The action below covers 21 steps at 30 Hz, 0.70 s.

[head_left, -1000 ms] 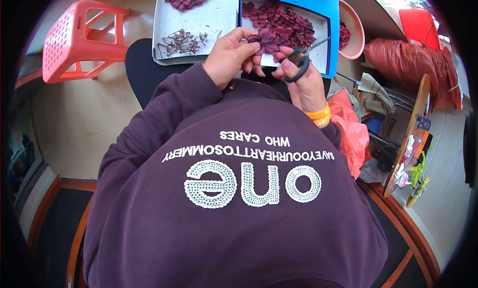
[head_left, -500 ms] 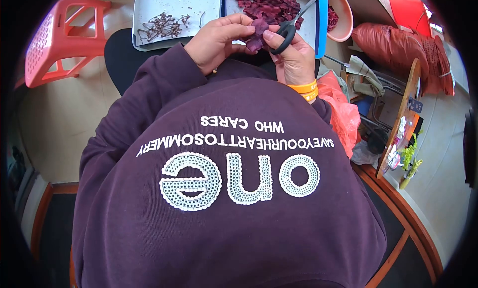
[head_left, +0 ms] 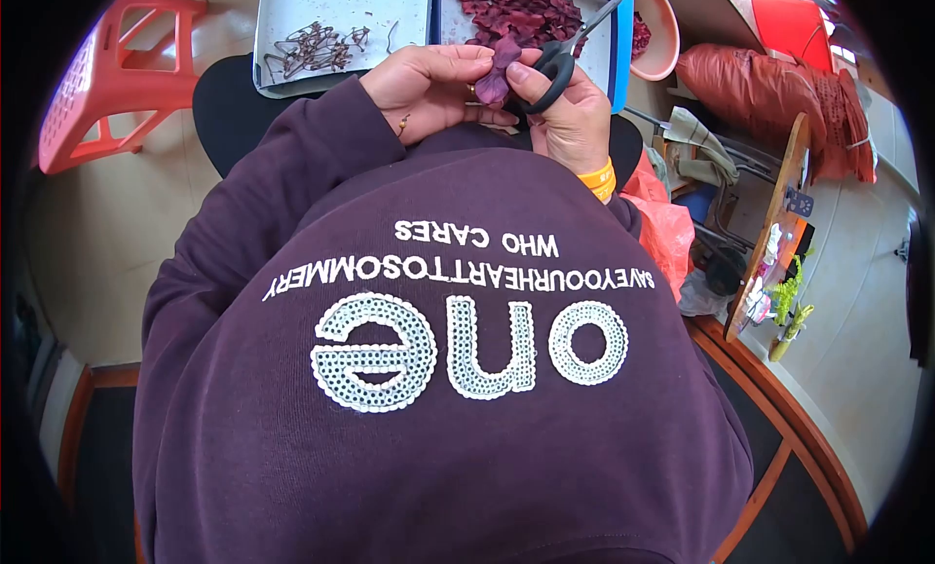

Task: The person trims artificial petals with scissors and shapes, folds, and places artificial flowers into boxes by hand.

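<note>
A dark purple-red petal piece (head_left: 494, 85), apparently of artificial fabric, is stretched between both hands just above my lap. My left hand (head_left: 429, 89) pinches its left edge between thumb and forefinger, the other fingers loosely curled beneath. My right hand (head_left: 570, 116) has black-handled scissors (head_left: 557, 69) hooked around its fingers, blades pointing up and away to the right. Its thumb also presses on the petal's right side. Beyond the hands lies a heap of dark red petals (head_left: 516, 14) in a white tray section (head_left: 458, 30). Thin brown stems (head_left: 317, 50) are piled in the left section (head_left: 390, 4).
A pink bowl (head_left: 666, 53) with more petals stands right of the blue-edged tray. A coral plastic stool (head_left: 117, 77) is at the left. On the right are a pink plastic bag (head_left: 664, 228), a stuffed reddish sack (head_left: 769, 92) and a wooden board (head_left: 779, 213) seen edge-on.
My left hand has turned slightly, showing more of its palm. The petal piece has shifted and is held a little differently. The scissors stay in my right hand.
</note>
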Motion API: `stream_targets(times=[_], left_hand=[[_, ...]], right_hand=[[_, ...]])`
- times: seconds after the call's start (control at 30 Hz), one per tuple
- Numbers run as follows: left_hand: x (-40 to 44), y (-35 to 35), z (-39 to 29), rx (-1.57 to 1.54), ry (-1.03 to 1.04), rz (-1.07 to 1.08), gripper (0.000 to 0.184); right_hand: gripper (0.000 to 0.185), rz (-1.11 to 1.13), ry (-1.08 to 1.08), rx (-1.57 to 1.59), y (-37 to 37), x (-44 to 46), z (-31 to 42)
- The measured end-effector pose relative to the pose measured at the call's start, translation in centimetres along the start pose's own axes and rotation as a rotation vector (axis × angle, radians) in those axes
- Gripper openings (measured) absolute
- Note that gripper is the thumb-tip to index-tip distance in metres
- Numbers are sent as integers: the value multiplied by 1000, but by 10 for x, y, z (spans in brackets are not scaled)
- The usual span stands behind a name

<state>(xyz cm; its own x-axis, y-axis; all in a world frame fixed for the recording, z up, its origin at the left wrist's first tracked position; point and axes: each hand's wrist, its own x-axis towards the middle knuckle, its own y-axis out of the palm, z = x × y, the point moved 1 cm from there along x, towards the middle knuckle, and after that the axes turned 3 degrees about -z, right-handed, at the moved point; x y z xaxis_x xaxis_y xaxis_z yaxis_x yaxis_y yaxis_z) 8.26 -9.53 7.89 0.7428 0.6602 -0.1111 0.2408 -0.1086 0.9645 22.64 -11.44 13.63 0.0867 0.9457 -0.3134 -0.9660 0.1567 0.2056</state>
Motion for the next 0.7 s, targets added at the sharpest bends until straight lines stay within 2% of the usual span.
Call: stream_targets(times=[0.27,0.4,0.6,0.7], left_hand=[[-7,-6,1,87,58,11,33],[-10,-16,-2,119,43,55,32],[-12,-6,-7,154,-47,-24,30],[-14,-12,-6,142,-7,43,33]], right_hand=[[20,16,-42,38,1,0,-6],[21,67,-139,-32,0,1,-9],[22,54,-63,-5,4,-2,-11],[22,67,-70,25,4,-2,-12]])
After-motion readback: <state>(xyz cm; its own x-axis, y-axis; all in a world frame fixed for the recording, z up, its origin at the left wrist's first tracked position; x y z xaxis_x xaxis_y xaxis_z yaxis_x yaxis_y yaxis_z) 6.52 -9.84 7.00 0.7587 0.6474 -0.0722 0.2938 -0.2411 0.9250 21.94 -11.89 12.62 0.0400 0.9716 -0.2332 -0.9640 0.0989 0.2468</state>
